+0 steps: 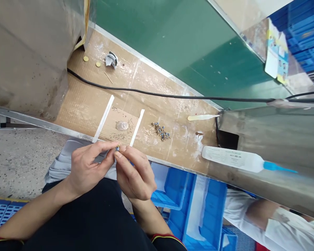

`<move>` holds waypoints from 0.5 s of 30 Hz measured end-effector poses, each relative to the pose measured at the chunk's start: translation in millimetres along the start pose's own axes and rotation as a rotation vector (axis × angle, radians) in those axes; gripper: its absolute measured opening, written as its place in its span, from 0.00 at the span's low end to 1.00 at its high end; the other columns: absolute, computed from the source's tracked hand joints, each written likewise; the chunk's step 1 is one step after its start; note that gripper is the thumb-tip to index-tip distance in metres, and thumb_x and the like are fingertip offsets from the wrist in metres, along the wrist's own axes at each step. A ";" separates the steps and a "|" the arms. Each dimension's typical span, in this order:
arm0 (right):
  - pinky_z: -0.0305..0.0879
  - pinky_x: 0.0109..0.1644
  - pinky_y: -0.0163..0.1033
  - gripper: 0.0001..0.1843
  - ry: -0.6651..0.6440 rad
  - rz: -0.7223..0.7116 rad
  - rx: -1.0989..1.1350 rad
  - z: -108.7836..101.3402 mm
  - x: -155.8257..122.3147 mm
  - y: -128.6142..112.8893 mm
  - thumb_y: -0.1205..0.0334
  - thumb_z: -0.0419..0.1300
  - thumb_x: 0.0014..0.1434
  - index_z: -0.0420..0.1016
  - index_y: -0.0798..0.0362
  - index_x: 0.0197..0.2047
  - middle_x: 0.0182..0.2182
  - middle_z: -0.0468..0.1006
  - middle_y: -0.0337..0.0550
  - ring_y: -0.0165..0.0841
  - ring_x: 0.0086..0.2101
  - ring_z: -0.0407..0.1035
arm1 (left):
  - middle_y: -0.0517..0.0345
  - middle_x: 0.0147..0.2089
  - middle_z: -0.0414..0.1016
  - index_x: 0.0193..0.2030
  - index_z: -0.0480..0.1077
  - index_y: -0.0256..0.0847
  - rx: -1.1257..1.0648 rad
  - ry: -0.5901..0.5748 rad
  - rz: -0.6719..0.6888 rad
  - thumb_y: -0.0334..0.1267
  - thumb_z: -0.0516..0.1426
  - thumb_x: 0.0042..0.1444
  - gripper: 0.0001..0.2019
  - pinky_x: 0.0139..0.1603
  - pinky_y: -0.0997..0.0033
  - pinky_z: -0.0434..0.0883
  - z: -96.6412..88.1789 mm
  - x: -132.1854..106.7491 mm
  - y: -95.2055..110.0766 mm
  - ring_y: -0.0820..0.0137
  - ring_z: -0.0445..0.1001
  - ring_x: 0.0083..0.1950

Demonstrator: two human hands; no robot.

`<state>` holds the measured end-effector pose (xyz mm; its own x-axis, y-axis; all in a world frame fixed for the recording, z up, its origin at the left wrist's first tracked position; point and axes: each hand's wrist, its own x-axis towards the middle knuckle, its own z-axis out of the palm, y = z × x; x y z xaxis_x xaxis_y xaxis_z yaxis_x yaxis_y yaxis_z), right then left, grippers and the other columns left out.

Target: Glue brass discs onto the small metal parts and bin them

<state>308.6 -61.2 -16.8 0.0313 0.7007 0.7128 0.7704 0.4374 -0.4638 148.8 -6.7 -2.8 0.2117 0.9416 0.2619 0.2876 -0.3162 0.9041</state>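
Note:
Between the fingertips of both hands is a tiny blue and gold piece (117, 148), too small to name more exactly. My left hand (90, 165) pinches it from the left with thumb and forefinger. From the right, the thumb and fingers of my right hand (134, 170) close on the same piece. Just beyond the hands, a small clear blob or dish (122, 125) sits on a cardboard square (112, 130) dotted with dark specks. A pile of similar blue and gold pieces (161, 131) lies to the right on the cardboard-covered bench (172, 109).
A black cable (146, 92) crosses the bench. At right are a white bottle with a blue nozzle (232, 159) and a pale spatula (202, 118). A crumpled scrap (111, 60) lies at the back. Blue crates (180, 186) stand below; another person's arm (261, 214) shows at lower right.

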 end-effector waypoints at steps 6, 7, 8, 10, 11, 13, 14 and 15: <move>0.92 0.54 0.49 0.23 -0.026 0.387 0.286 -4.7 10.0 5.0 0.74 0.71 0.74 0.88 0.40 0.65 0.49 0.93 0.42 0.40 0.49 0.90 | 0.64 0.47 0.95 0.51 0.89 0.47 -0.066 -0.027 -0.117 0.27 0.70 0.71 0.10 0.51 0.78 0.88 -1.4 0.3 2.5 0.71 0.94 0.43; 0.91 0.55 0.49 0.21 -0.037 0.463 0.336 -4.7 10.5 5.7 0.74 0.71 0.74 0.89 0.39 0.62 0.48 0.93 0.42 0.40 0.50 0.89 | 0.64 0.47 0.95 0.51 0.89 0.46 -0.078 -0.031 -0.127 0.27 0.70 0.71 0.10 0.52 0.78 0.88 -1.1 -0.1 2.4 0.71 0.94 0.43; 0.90 0.56 0.49 0.19 -0.047 0.519 0.385 -4.3 10.5 6.3 0.73 0.71 0.75 0.89 0.39 0.60 0.48 0.93 0.41 0.40 0.50 0.89 | 0.64 0.47 0.95 0.51 0.89 0.46 -0.088 -0.035 -0.133 0.27 0.70 0.71 0.10 0.52 0.78 0.88 -0.7 -0.5 2.2 0.71 0.94 0.43; 0.88 0.57 0.48 0.17 -0.056 0.594 0.469 -3.0 10.0 7.0 0.72 0.72 0.74 0.90 0.39 0.58 0.48 0.93 0.40 0.39 0.50 0.88 | 0.63 0.48 0.95 0.52 0.90 0.46 -0.103 -0.043 -0.138 0.27 0.70 0.71 0.10 0.52 0.78 0.88 0.2 -1.2 1.7 0.70 0.94 0.44; 0.87 0.57 0.48 0.17 -0.051 0.622 0.499 -2.4 9.6 7.1 0.72 0.73 0.74 0.91 0.39 0.56 0.48 0.93 0.40 0.39 0.50 0.88 | 0.63 0.48 0.95 0.52 0.90 0.46 -0.107 -0.046 -0.142 0.27 0.70 0.71 0.10 0.52 0.78 0.88 0.6 -1.4 1.6 0.70 0.94 0.44; 0.86 0.58 0.48 0.16 -0.036 0.663 0.533 -1.7 8.9 7.0 0.72 0.74 0.73 0.91 0.38 0.54 0.47 0.93 0.39 0.38 0.50 0.88 | 0.63 0.48 0.95 0.52 0.90 0.47 -0.116 -0.054 -0.154 0.27 0.70 0.71 0.11 0.53 0.77 0.88 1.5 -1.6 1.7 0.70 0.94 0.45; 0.86 0.58 0.49 0.16 -0.030 0.678 0.540 -1.7 8.8 6.9 0.72 0.74 0.73 0.91 0.38 0.54 0.47 0.93 0.38 0.38 0.50 0.88 | 0.63 0.48 0.95 0.52 0.90 0.47 -0.122 -0.057 -0.162 0.27 0.70 0.71 0.11 0.53 0.77 0.88 2.0 -1.7 1.9 0.70 0.94 0.45; 0.86 0.58 0.49 0.16 -0.026 0.690 0.543 -2.1 8.8 6.8 0.72 0.75 0.72 0.91 0.38 0.53 0.47 0.93 0.38 0.38 0.50 0.88 | 0.64 0.48 0.95 0.53 0.90 0.47 -0.127 -0.059 -0.169 0.27 0.70 0.71 0.11 0.53 0.78 0.88 2.4 -1.8 2.2 0.71 0.94 0.45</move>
<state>315.4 -53.3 -12.6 0.3587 0.9176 0.1715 0.1754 0.1142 -0.9778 151.3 -9.4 -2.1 0.2262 0.9703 0.0856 0.2045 -0.1332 0.9698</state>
